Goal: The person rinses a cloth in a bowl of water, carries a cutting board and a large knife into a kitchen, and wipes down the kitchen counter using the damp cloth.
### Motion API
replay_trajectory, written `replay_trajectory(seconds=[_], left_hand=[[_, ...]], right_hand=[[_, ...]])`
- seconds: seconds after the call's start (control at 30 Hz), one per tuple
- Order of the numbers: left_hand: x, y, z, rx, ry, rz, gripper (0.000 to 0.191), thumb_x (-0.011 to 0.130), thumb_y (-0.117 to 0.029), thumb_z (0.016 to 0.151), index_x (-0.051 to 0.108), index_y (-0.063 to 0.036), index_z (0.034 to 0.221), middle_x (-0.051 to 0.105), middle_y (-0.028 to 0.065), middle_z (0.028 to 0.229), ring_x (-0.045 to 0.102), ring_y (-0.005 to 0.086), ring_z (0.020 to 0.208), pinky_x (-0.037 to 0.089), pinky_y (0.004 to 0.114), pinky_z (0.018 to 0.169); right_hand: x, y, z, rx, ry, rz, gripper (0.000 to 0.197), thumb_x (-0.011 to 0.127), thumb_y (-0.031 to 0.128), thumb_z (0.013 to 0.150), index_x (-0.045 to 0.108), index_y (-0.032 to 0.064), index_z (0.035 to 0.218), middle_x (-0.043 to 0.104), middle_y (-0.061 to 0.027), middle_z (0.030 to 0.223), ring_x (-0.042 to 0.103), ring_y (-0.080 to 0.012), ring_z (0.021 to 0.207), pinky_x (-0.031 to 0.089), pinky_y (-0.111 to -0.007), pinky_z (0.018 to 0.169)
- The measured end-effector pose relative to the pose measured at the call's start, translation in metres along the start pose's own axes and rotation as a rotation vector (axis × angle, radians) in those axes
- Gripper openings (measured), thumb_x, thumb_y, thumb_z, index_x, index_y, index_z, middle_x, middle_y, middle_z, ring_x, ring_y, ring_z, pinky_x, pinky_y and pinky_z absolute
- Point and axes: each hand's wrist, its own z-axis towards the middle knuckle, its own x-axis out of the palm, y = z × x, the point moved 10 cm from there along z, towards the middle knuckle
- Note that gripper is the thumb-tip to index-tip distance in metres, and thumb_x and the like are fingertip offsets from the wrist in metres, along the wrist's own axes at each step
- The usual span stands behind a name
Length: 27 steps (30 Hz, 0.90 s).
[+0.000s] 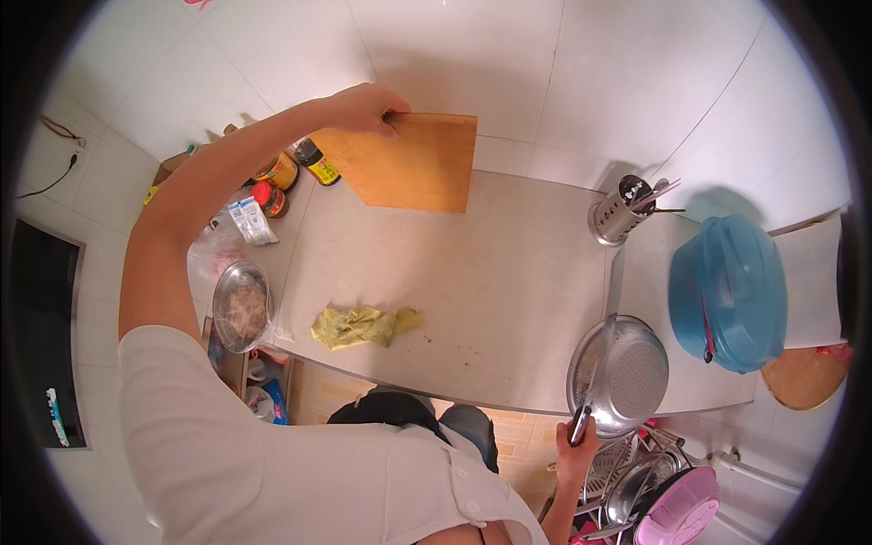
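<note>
My left hand (371, 109) grips the top edge of a wooden cutting board (422, 163), which stands tilted near the back wall. Down at the right, my right hand (577, 449) is closed around the dark handle of a knife (580, 424). Its narrow blade points away from me, across a perforated steel colander (630, 378) at the counter's front edge. A crumpled yellow cloth (364, 325) lies on the counter (504, 286) between my hands, with small dark crumbs to its right.
Left hold a soy-sauce-type bottle (319, 163), a red-lidded jar (270, 199), a white packet (253, 221) and a bowl of food (242, 306). Right are a steel utensil holder (616, 211) with chopsticks and a blue plastic basin (729, 293). Below sit a steel pan (637, 487) and a pink basin (681, 507).
</note>
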Motion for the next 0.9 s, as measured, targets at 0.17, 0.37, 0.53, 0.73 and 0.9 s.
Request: replay_trajectory(seconds=[0.17,0.37,0.53,0.73,0.9], left_hand=[[0.008,0.050,-0.042,-0.167,-0.117,-0.144,0.025,0.064,-0.013,0.070,0.056,0.0008,0.089,0.051,0.0072,0.064,0.046,0.0169,0.060,0.038,0.031,0.057],[0.018,0.115,-0.140,-0.470,-0.260,-0.162,0.029,0.061,-0.021,0.071,0.058,0.0026,0.088,0.055,0.0084,0.066,0.051,0.0175,0.061,0.041,0.030,0.058],[0.033,0.147,-0.205,-0.551,-0.369,-0.155,0.028,0.062,-0.022,0.070,0.057,0.0025,0.080,0.059,0.0127,0.070,0.058,0.0224,0.068,0.044,0.033,0.061],[0.042,0.168,-0.231,-0.505,-0.499,-0.042,0.033,0.062,-0.020,0.072,0.050,-0.0004,0.096,0.057,0.0159,0.073,0.056,0.0291,0.070,0.043,0.036,0.062],[0.051,0.179,-0.235,-0.544,-0.436,-0.004,0.043,0.058,-0.016,0.075,0.046,-0.0073,0.115,0.056,0.0160,0.078,0.055,0.0322,0.076,0.043,0.039,0.065]], right_hand=[[0.042,0.019,0.006,-0.137,0.202,-0.169,0.021,0.068,0.009,0.070,0.051,0.0041,0.081,0.044,-0.0067,0.050,0.041,-0.0178,0.041,0.034,-0.029,0.043],[0.140,0.076,0.031,-0.309,0.488,-0.213,0.022,0.067,0.012,0.070,0.054,0.0050,0.087,0.057,-0.0124,0.062,0.057,-0.0277,0.053,0.044,-0.031,0.052],[0.247,0.141,0.021,-0.363,0.566,-0.103,0.022,0.067,0.016,0.071,0.053,0.0047,0.085,0.054,-0.0121,0.059,0.053,-0.0268,0.050,0.042,-0.032,0.050],[0.344,0.206,-0.007,-0.358,0.523,0.066,0.023,0.066,0.020,0.074,0.051,0.0051,0.080,0.044,-0.0096,0.052,0.042,-0.0244,0.044,0.035,-0.034,0.045],[0.380,0.257,-0.022,-0.471,0.388,0.089,0.024,0.062,0.022,0.078,0.050,0.0053,0.091,0.049,-0.0105,0.057,0.047,-0.0269,0.048,0.038,-0.036,0.048]])
